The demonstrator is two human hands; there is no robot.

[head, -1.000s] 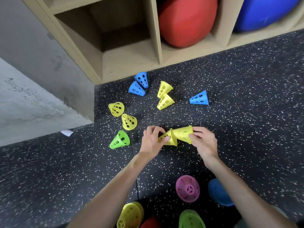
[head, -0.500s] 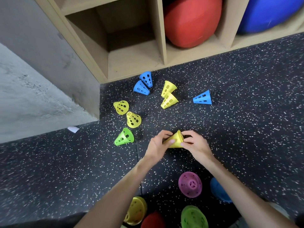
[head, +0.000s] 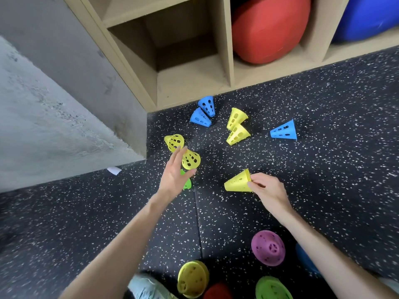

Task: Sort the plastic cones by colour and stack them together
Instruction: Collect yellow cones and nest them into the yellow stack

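Note:
My right hand (head: pixel 266 189) grips the wide rim of a nested stack of yellow cones (head: pixel 237 182), held on its side just above the floor. My left hand (head: pixel 176 175) is open, fingers spread, reaching over a loose yellow cone (head: pixel 192 159) and partly hiding a green cone (head: pixel 186 183). Another yellow cone (head: pixel 173 142) lies beyond the fingertips. Two more yellow cones (head: pixel 236 130) lie together further back. Two blue cones (head: pixel 204 112) lie near the shelf and a third blue cone (head: pixel 284 131) lies to the right.
Sorted stacks stand near me: yellow (head: pixel 192 278), red (head: pixel 217 291), green (head: pixel 271 288), purple (head: pixel 267 248), blue (head: pixel 304 258). A wooden shelf unit (head: pixel 228 50) with a red ball (head: pixel 269 29) and a blue ball (head: pixel 367 16) borders the far side. A grey wall (head: pixel 54 104) is at left.
The two yellow cones were pushed together into one stack. My left hand let go and swung left toward the loose yellow cones; my right hand keeps the stack.

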